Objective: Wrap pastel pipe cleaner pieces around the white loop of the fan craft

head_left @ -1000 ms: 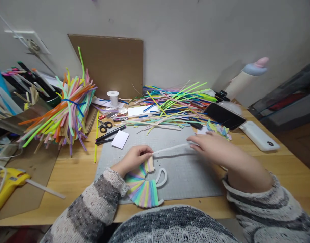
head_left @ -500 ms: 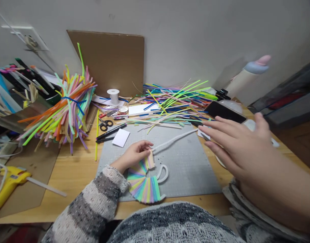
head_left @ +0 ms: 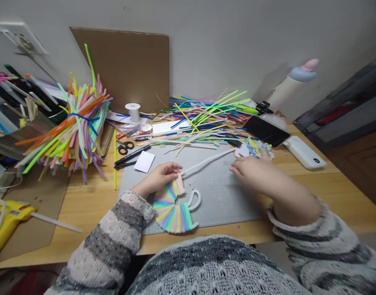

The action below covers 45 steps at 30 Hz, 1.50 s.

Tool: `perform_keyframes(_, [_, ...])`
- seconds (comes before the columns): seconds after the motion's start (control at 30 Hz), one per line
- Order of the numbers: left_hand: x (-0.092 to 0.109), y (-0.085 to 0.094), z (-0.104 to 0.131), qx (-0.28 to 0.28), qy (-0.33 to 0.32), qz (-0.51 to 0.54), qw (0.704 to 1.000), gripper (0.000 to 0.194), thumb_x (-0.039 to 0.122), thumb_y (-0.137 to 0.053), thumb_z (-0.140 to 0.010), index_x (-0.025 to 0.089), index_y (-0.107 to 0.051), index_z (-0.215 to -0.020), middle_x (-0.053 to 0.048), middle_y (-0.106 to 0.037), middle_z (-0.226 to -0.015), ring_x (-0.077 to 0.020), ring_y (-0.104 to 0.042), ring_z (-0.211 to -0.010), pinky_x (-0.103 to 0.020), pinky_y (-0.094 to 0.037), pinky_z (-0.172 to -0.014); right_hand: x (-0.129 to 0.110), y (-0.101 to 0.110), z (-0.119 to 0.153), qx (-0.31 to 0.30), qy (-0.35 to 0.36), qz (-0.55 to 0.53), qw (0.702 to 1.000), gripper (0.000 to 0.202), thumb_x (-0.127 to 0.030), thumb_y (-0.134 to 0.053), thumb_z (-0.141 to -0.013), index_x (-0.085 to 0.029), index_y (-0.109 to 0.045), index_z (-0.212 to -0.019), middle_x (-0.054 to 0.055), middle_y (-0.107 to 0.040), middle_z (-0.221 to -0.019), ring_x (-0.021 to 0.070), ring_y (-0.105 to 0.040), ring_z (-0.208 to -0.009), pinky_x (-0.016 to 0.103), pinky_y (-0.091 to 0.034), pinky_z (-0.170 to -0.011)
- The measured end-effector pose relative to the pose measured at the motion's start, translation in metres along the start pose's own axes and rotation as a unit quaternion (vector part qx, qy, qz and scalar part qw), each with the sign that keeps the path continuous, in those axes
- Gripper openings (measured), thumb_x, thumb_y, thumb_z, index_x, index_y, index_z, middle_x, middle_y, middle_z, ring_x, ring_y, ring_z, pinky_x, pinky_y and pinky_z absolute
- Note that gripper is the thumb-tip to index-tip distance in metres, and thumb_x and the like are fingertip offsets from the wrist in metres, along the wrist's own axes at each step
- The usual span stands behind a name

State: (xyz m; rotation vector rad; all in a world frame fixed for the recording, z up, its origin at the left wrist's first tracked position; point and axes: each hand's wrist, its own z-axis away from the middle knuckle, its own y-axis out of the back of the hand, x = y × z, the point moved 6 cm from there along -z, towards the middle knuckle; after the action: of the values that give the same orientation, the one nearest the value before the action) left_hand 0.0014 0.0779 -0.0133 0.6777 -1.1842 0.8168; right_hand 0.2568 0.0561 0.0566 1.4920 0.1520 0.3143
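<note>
A curved fan of pastel strips [head_left: 175, 215] lies on the grey cutting mat [head_left: 218, 188]. My left hand [head_left: 161, 176] pinches its upper end, where a long white fuzzy stem [head_left: 206, 162] runs off to the right. A loop of white stem [head_left: 194, 200] sticks out at the fan's lower right. My right hand [head_left: 252, 170] is at the mat's right edge, fingers bent and partly hidden, beside a small white paper [head_left: 242, 150] and a pastel crumpled piece [head_left: 258, 146]. Whether it holds anything cannot be made out.
Colourful stems lie in a pile [head_left: 212, 116] at the back and in a tied bundle [head_left: 80, 131] at left. Scissors [head_left: 125, 147], pens, a yellow glue gun [head_left: 11, 219], a phone [head_left: 267, 130] and a white device [head_left: 304, 152] surround the mat.
My right hand has moved down and left from its raised, spread pose, uncovering the pastel piece and the white device. The view has shifted slightly. My left hand still pinches the fan.
</note>
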Motion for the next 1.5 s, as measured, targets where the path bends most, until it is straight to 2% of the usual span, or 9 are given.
perform_keyframes(0.07, [0.000,0.002,0.000,-0.019,0.008,0.007,1.000,0.028,0.019,-0.064,-0.075,0.015,-0.059,-0.102,-0.003,-0.064,-0.091,-0.0123,-0.059,-0.081,-0.025,-0.043,-0.073,-0.016,-0.010,-0.007,0.007,0.012,-0.038,0.999,0.026,-0.023,-0.047,-0.089,-0.016,-0.065,-0.105,0.015,-0.067,-0.110,0.0323,-0.062,-0.102,0.066,-0.030,-0.098])
perform_keyframes(0.17, [0.000,0.005,0.001,-0.046,0.017,-0.002,0.999,0.030,0.018,-0.067,-0.073,0.015,-0.060,-0.102,-0.002,-0.066,-0.083,-0.0120,-0.059,-0.075,-0.025,-0.042,-0.069,-0.044,-0.016,-0.018,0.102,0.056,-0.104,0.988,0.044,-0.024,-0.047,-0.089,-0.018,-0.047,-0.133,0.016,-0.048,-0.139,0.0309,-0.047,-0.126,0.063,-0.022,-0.106])
perform_keyframes(0.33, [0.002,0.008,0.003,-0.068,0.026,-0.024,0.997,0.031,0.019,-0.065,-0.076,0.014,-0.060,-0.106,-0.002,-0.066,-0.083,-0.0114,-0.057,-0.072,-0.026,-0.041,-0.068,-0.058,-0.038,-0.036,0.163,0.085,-0.161,0.970,0.023,-0.025,-0.045,-0.091,-0.022,-0.063,-0.105,0.008,-0.066,-0.114,0.0245,-0.056,-0.112,0.060,-0.011,-0.111])
perform_keyframes(0.43, [0.002,0.008,0.004,-0.065,0.022,-0.038,0.997,0.030,0.020,-0.064,-0.077,0.014,-0.060,-0.105,-0.002,-0.064,-0.081,-0.0111,-0.055,-0.071,-0.026,-0.039,-0.068,-0.040,-0.043,-0.042,0.185,0.048,-0.176,0.966,0.021,-0.026,-0.044,-0.092,-0.021,-0.064,-0.093,0.006,-0.069,-0.098,0.0229,-0.060,-0.100,0.058,-0.013,-0.110])
perform_keyframes(0.73, [0.003,0.007,0.004,-0.056,0.003,-0.047,0.997,0.029,0.022,-0.064,-0.076,0.014,-0.060,-0.103,-0.001,-0.060,-0.080,-0.0106,-0.052,-0.070,-0.025,-0.037,-0.065,0.048,-0.028,-0.033,0.295,-0.112,-0.135,0.939,0.028,-0.025,-0.041,-0.090,-0.026,-0.068,-0.095,0.007,-0.067,-0.109,0.0267,-0.052,-0.111,0.065,-0.003,-0.106])
perform_keyframes(1.07, [0.005,0.003,0.005,0.000,-0.003,-0.111,0.994,0.030,0.038,-0.065,-0.074,0.012,-0.066,-0.090,-0.003,-0.063,-0.075,-0.0121,-0.052,-0.065,-0.025,-0.038,-0.061,0.066,-0.030,-0.027,0.301,-0.119,-0.108,0.940,0.027,-0.024,-0.046,-0.087,-0.029,-0.072,-0.093,0.006,-0.063,-0.113,0.0281,-0.048,-0.115,0.068,-0.003,-0.105])
perform_keyframes(1.23, [0.004,0.002,0.005,0.005,-0.002,-0.171,0.985,0.029,0.041,-0.063,-0.075,0.012,-0.067,-0.081,-0.001,-0.060,-0.067,-0.0110,-0.048,-0.059,-0.024,-0.035,-0.058,0.062,-0.037,-0.029,0.242,-0.133,-0.089,0.957,0.026,-0.019,-0.049,-0.081,-0.028,-0.073,-0.087,0.006,-0.063,-0.114,0.0309,-0.049,-0.114,0.073,-0.006,-0.102])
perform_keyframes(1.37, [0.004,0.003,0.004,0.000,-0.010,-0.169,0.986,0.030,0.040,-0.063,-0.075,0.012,-0.068,-0.082,-0.001,-0.060,-0.066,-0.0110,-0.047,-0.060,-0.025,-0.035,-0.058,0.047,-0.030,-0.031,0.235,-0.127,-0.111,0.957,0.033,-0.013,-0.046,-0.075,-0.025,-0.070,-0.094,0.007,-0.062,-0.118,0.0304,-0.049,-0.116,0.070,-0.005,-0.105])
perform_keyframes(1.5, [0.001,0.003,0.003,-0.012,-0.011,-0.153,0.988,0.032,0.042,-0.063,-0.074,0.012,-0.070,-0.085,-0.002,-0.062,-0.069,-0.0115,-0.049,-0.061,-0.025,-0.036,-0.060,0.008,-0.009,-0.036,0.241,-0.034,-0.137,0.960,0.040,-0.010,-0.043,-0.073,-0.024,-0.065,-0.104,0.007,-0.062,-0.119,0.0280,-0.050,-0.117,0.065,-0.001,-0.109])
